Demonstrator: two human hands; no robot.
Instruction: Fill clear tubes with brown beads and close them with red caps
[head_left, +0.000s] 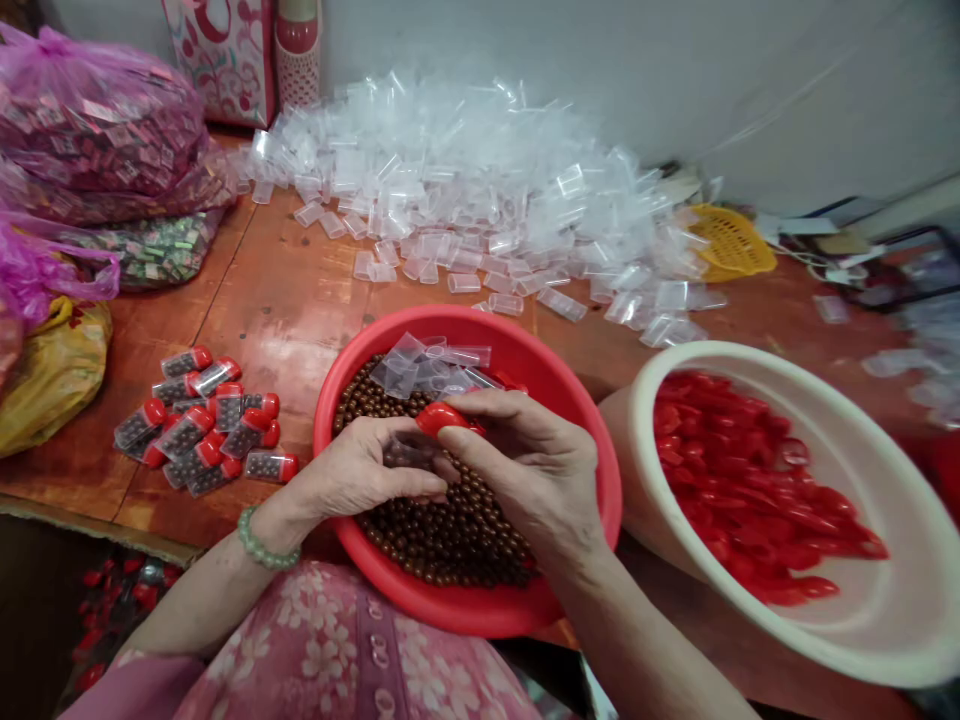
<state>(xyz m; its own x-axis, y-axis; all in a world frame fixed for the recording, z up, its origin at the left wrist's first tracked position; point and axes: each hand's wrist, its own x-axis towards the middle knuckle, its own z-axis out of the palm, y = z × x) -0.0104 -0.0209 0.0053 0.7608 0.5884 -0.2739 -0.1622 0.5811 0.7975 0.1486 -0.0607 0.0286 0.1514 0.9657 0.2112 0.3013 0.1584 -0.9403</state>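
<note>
Over a red basin (592, 430) of brown beads (457, 535), both my hands meet. My right hand (544, 460) pinches a glossy red plastic cap (440, 418) between thumb and fingers. A clear plastic tube (411, 452) is between the thumb and fingers of my left hand (360, 470), just below the cap; its contents are hard to make out. Several empty clear tubes (427, 367) lie on the beads at the basin's far side, with some red caps beside them. To the left, a cluster of bead-filled tubes with red caps (199, 425) rests on the table.
A cream tub (892, 470) of red caps (750, 490) stands at right. Along the wall spreads a large heap of clear tubes (480, 190), beside a yellow basket (731, 243). Pink bags (97, 125) and a yellow bag (56, 375) crowd the left. The table's front edge (97, 530) is near.
</note>
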